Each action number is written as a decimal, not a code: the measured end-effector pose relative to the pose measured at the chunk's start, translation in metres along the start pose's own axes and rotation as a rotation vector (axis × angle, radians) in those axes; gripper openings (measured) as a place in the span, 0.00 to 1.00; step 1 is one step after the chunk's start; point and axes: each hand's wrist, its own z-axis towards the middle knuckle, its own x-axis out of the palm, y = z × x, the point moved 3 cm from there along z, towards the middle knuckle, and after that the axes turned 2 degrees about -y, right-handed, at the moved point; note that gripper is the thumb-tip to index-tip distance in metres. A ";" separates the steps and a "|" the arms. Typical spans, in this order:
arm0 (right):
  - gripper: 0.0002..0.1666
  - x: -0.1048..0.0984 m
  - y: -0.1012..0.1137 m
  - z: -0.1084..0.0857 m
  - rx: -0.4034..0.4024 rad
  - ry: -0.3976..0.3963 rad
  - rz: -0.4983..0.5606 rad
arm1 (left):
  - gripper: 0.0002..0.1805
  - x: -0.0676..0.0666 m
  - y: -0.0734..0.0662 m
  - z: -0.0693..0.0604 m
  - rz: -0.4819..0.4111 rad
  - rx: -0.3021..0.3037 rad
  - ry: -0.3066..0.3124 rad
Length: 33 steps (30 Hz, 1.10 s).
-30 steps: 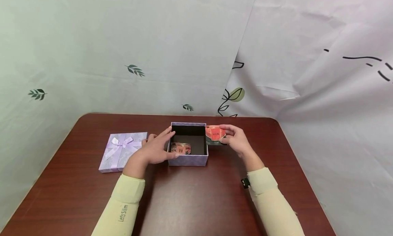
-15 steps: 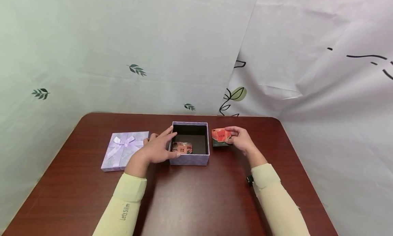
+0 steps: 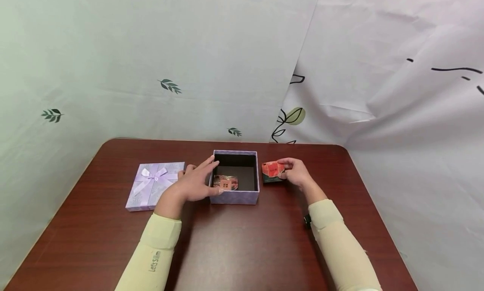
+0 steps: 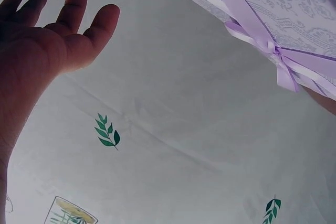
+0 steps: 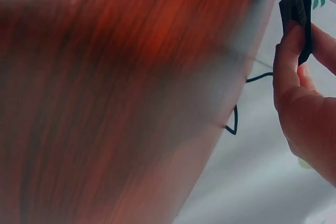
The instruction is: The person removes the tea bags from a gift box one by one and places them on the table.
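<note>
A lilac open box [image 3: 234,197] with a dark inside stands at the back middle of the table. Against its left side rests my left hand [image 3: 191,184], thumb on the front rim, fingers fairly straight along the left rim. Inside, at the front left, lies a packet with an orange label [image 3: 225,183]. To the right of the box, my right hand [image 3: 296,172] pinches a flat red and dark green packet [image 3: 271,170] between thumb and fingers. Its dark underside [image 5: 297,9] shows in the right wrist view. In the left wrist view, fingers [image 4: 73,3] touch or nearly touch the box's corner.
A lilac lid [image 3: 145,196] with a ribbon bow lies left of the box, partly behind my left hand. The brown table [image 3: 234,249] reaches back to a pale wall sheet [image 3: 211,72] printed with leaves.
My right hand has moved the red and dark green packet a little right and down, away from the box's right rim. The left hand keeps its place on the box.
</note>
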 end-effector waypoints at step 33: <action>0.28 0.014 -0.005 0.012 -0.040 -0.139 -0.458 | 0.53 0.000 0.001 -0.001 -0.048 -0.011 -0.003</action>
